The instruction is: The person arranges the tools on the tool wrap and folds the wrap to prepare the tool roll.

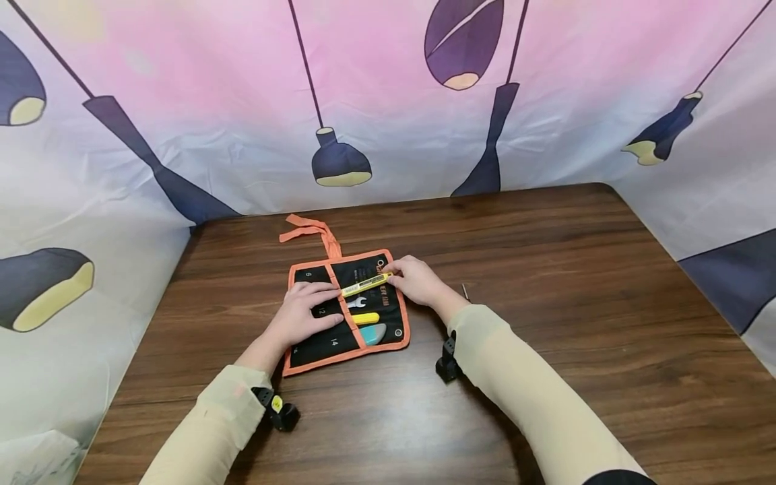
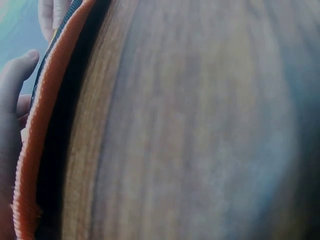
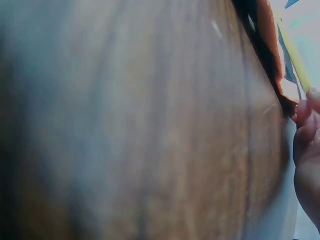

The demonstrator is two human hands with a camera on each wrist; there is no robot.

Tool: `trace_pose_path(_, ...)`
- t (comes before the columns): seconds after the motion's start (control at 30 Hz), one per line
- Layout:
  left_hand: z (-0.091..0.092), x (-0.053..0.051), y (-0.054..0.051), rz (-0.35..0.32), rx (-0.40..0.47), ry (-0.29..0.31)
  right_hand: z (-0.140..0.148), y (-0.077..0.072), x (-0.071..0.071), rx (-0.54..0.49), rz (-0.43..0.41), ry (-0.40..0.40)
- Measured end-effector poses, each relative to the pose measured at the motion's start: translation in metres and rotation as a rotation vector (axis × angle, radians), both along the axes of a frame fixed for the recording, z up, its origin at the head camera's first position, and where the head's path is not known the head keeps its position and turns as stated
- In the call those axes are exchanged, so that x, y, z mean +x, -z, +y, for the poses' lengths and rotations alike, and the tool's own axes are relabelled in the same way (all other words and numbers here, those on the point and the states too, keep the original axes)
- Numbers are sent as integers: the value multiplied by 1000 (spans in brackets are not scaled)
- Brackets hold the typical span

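Illegible print (image 1: 372, 282) on yellow tool (image 1: 366, 285)

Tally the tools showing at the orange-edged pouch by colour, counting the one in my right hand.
Yellow: 2 (labelled stick in your right hand, shorter piece in the pouch)
Silver: 1 (wrench)
Teal and grey: 1 (rounded tool)
Total: 4

Tool pouch (image 1: 348, 315), numbers 12, 14, letters ER
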State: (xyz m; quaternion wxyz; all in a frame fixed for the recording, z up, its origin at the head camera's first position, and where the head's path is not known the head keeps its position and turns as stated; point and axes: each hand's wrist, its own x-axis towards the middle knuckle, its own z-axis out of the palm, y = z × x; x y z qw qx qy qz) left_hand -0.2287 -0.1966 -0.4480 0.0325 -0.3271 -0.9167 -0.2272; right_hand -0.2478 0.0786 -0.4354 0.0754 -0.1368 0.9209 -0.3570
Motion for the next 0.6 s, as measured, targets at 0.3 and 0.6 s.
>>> trace_pose_path(0.3,1,2,0,-2,-15,22,-16,1,2,116,38,-117)
trace_pose_path(0.6,1,3,1,16,-20,0,-17,1,3,127,71,-97)
